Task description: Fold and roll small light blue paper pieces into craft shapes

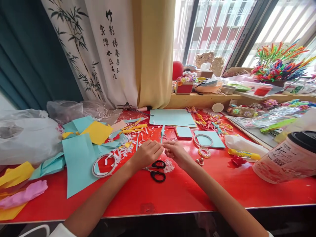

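My left hand (148,153) and my right hand (176,153) meet over the middle of the red table (177,197). A narrow, folded-looking light-blue paper piece (162,133) stands up between their fingertips. Both hands are closed, pinching its lower end, which the fingers partly hide. Just below them lie black-handled scissors (158,176), their blades partly under my left wrist. Beside the scissors is a small heap of white paper shreds (169,166). Behind the hands sit a stack of small light-blue squares (184,132) and a large light-blue sheet (172,117).
To the left are a tape roll (104,165), light-blue sheets (77,164), yellow paper (96,132) and a white plastic bag (29,138). On the right lie another tape roll (202,140), a yellow glue stick (244,154) and a lidded cup (283,161).
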Tool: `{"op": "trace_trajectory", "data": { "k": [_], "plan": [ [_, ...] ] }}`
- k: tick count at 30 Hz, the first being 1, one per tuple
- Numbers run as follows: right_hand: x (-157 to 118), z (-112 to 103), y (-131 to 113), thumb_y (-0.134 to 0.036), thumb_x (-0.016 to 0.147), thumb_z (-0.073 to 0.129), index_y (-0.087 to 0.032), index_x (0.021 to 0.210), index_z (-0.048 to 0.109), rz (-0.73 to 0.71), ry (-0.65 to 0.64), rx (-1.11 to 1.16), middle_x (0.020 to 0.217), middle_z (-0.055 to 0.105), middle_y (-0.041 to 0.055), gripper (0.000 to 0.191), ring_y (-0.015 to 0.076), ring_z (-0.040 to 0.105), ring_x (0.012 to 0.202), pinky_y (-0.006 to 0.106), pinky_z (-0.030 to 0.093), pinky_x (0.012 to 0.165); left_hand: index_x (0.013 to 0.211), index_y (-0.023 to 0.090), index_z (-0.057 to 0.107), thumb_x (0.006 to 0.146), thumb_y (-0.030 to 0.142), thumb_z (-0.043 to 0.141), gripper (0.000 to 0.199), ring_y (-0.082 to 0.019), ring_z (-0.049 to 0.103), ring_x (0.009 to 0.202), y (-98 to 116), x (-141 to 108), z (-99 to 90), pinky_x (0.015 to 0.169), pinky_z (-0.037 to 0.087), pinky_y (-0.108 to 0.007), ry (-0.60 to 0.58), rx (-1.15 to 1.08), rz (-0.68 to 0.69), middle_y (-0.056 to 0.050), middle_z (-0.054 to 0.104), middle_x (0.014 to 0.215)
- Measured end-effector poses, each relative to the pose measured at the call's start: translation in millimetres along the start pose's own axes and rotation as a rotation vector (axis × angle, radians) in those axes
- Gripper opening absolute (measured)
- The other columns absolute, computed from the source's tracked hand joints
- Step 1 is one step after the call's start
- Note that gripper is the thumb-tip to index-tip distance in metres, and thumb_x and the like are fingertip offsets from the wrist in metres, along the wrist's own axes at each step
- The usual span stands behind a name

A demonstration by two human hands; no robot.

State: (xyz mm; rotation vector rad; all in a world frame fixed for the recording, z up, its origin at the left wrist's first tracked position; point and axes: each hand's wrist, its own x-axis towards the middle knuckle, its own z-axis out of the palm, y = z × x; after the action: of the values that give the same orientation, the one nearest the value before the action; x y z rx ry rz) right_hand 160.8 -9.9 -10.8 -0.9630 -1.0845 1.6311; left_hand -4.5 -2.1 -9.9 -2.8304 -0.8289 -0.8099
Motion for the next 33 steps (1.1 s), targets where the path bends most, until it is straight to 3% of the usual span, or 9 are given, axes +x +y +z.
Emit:
{"op": "trace_trajectory", "data": {
  "k": [6, 10, 14, 18, 22, 26, 33],
  "plan": [
    [-2, 6, 4, -0.03, 0.069, 0.06, -0.014, 0.067, 0.053, -0.137, 0.004, -0.179, 0.049, 0.043, -0.0054, 0.017, 0.0054, 0.036, 0.044, 0.021, 0.022, 0.044, 0.084, 0.021, 0.061, 0.085, 0.02, 0.042, 0.019, -0.019, 0.052, 0.076, 4, -1, 6.9, 0.07, 0.038, -0.031, 0.207, -0.217, -0.191, -0.006, 0.059, 0.079],
    [-1, 3, 1, -0.037, 0.07, 0.063, -0.014, 0.073, 0.054, -0.132, -0.046, -0.047, 0.057, 0.046, -0.0045, 0.024, 0.0042, 0.034, 0.046, 0.02, 0.022, 0.044, 0.08, 0.022, 0.063, 0.082, 0.025, 0.052, 0.011, -0.016, 0.053, 0.077, 7, 5, 0.8, 0.071, 0.039, -0.028, 0.267, -0.582, -0.385, -0.003, 0.059, 0.081],
    [-3, 5, -4, -0.038, 0.068, 0.066, -0.014, 0.071, 0.052, -0.144, -0.064, -0.009, 0.063, 0.048, -0.0037, 0.028, 0.0039, 0.036, 0.049, 0.02, 0.023, 0.045, 0.075, 0.021, 0.064, 0.078, 0.029, 0.057, 0.011, -0.016, 0.052, 0.079, 6, 7, -2.8, 0.074, 0.038, -0.026, 0.307, -0.93, -0.494, -0.002, 0.058, 0.081],
    [-7, 11, -5, -0.038, 0.071, 0.064, -0.016, 0.069, 0.047, -0.165, -0.102, -0.061, 0.054, 0.04, -0.0068, 0.027, 0.0042, 0.034, 0.045, 0.02, 0.024, 0.044, 0.067, 0.019, 0.061, 0.078, 0.027, 0.057, 0.014, -0.013, 0.048, 0.074, 5, 6, 1.5, 0.073, 0.037, -0.025, 0.346, -1.1, -0.507, 0.0, 0.052, 0.073],
    [-8, 10, -7, -0.038, 0.072, 0.063, -0.017, 0.072, 0.047, -0.192, -0.062, -0.045, 0.058, 0.043, -0.0057, 0.026, 0.0054, 0.038, 0.048, 0.02, 0.027, 0.045, 0.074, 0.02, 0.066, 0.078, 0.025, 0.059, 0.01, -0.011, 0.045, 0.075, 5, 6, 7.2, 0.072, 0.037, -0.023, 0.401, -1.29, -0.566, -0.001, 0.052, 0.084],
    [-7, 10, -7, -0.039, 0.07, 0.064, -0.017, 0.07, 0.047, -0.198, -0.041, -0.023, 0.058, 0.044, -0.0055, 0.028, 0.0058, 0.039, 0.049, 0.021, 0.028, 0.045, 0.071, 0.018, 0.064, 0.078, 0.029, 0.058, 0.014, -0.009, 0.041, 0.065, 7, 8, 13.0, 0.063, 0.037, -0.023, 0.374, -1.5, -0.613, -0.001, 0.049, 0.081],
    [-6, 12, -1, -0.038, 0.066, 0.068, -0.016, 0.076, 0.054, -0.175, -0.052, 0.067, 0.069, 0.049, -0.003, 0.027, 0.0052, 0.041, 0.054, 0.02, 0.029, 0.046, 0.063, 0.017, 0.058, 0.077, 0.027, 0.058, 0.018, -0.01, 0.045, 0.067, 8, 7, 15.1, 0.065, 0.04, -0.024, 0.368, -1.596, -0.626, -0.001, 0.051, 0.076]
  ]
}}
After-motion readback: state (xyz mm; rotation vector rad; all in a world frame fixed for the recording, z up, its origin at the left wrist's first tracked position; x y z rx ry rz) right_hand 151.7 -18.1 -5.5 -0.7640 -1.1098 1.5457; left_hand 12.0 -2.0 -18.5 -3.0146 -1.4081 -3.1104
